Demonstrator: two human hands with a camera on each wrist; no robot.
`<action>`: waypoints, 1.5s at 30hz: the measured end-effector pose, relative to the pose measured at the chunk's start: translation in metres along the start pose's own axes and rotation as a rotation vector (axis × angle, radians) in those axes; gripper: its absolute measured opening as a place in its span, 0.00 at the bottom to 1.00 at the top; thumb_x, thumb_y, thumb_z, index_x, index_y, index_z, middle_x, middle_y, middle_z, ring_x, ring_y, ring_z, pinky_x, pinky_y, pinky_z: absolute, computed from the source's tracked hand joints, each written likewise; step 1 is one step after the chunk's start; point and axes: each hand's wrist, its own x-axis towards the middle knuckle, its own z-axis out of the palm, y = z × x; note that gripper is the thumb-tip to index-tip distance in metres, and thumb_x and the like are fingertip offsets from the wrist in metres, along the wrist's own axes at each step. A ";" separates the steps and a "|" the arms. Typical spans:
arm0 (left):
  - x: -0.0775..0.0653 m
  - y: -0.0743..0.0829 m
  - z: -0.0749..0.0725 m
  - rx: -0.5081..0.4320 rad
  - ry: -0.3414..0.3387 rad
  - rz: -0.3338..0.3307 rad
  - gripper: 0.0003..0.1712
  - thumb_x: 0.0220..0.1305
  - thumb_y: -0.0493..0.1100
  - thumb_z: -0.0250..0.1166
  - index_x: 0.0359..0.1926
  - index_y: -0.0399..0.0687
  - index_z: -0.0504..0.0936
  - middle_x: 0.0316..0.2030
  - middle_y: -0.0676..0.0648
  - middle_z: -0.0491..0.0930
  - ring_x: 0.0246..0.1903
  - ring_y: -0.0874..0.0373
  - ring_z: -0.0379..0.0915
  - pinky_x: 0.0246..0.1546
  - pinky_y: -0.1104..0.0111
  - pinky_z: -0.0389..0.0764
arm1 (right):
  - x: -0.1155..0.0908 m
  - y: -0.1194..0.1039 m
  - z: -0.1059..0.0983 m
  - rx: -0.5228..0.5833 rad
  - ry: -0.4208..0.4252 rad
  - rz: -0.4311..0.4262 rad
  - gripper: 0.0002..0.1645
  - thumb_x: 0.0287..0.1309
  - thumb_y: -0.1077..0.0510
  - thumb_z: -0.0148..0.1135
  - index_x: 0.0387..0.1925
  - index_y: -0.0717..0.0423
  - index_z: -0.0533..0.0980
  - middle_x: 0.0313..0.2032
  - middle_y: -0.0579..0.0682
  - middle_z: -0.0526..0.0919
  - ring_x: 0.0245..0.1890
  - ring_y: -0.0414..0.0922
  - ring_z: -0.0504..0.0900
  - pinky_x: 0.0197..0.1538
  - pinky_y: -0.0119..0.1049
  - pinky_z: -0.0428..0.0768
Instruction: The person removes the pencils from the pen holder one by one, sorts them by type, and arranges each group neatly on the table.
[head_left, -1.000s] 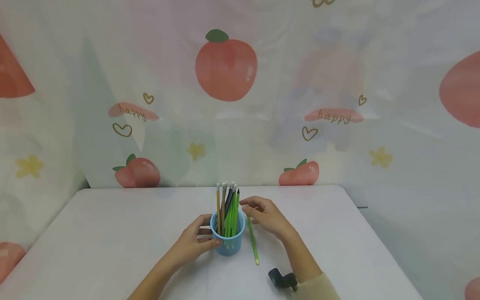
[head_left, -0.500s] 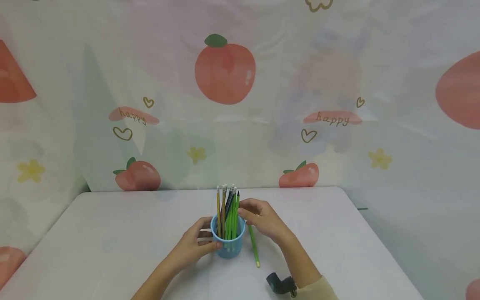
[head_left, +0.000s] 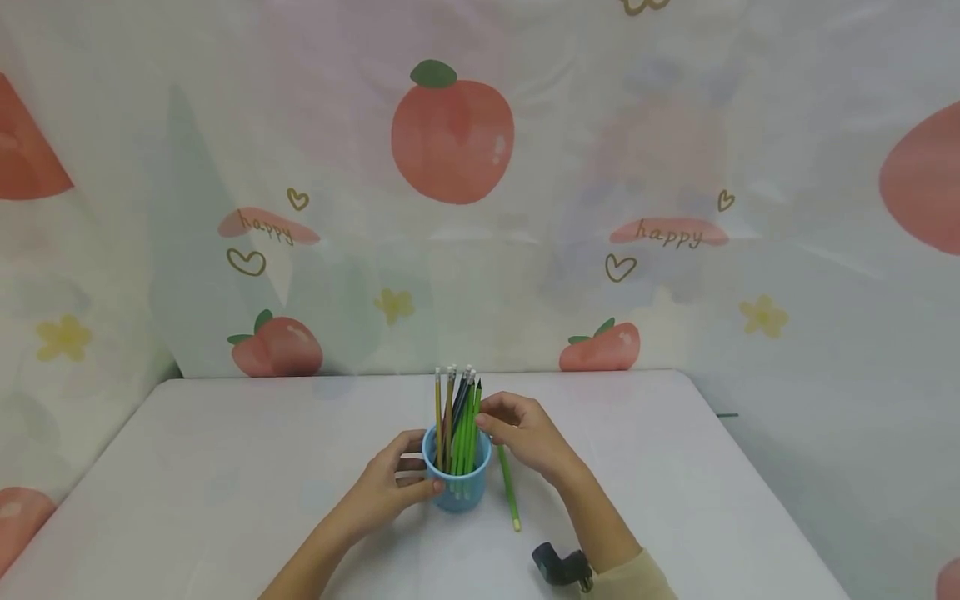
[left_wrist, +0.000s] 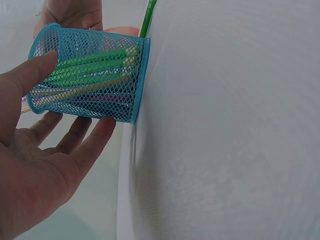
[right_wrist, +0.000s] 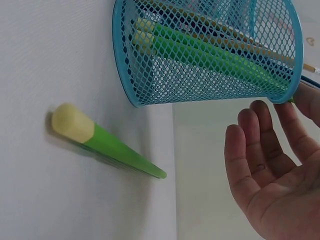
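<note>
Blue mesh cup (head_left: 459,498) with pencils (head_left: 463,433) inside.
Gripped by left hand (head_left: 386,492); met at the rim (right_wrist: 301,55) by right hand (head_left: 527,432), cannot tell if pinching. Near, on worktop (head_left: 285,467): loose green pencil (head_left: 509,492).

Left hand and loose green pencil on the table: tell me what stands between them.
The blue mesh cup, holding upright pencils, stands between the left hand and the loose green pencil; the head view shows it.
</note>
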 end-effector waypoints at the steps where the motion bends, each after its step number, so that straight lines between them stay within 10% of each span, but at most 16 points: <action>1: 0.000 0.000 0.000 0.001 0.000 -0.001 0.41 0.59 0.44 0.74 0.69 0.47 0.65 0.64 0.37 0.70 0.62 0.38 0.72 0.60 0.53 0.79 | 0.000 0.000 0.000 -0.001 0.001 0.001 0.17 0.67 0.50 0.63 0.50 0.56 0.79 0.47 0.53 0.84 0.47 0.50 0.82 0.48 0.41 0.85; 45: 0.001 0.001 -0.002 0.013 0.005 -0.002 0.41 0.58 0.45 0.75 0.69 0.46 0.66 0.63 0.38 0.72 0.61 0.40 0.73 0.59 0.56 0.80 | -0.004 -0.019 -0.010 0.097 0.020 -0.028 0.15 0.68 0.54 0.62 0.46 0.62 0.76 0.43 0.59 0.80 0.45 0.55 0.84 0.50 0.46 0.87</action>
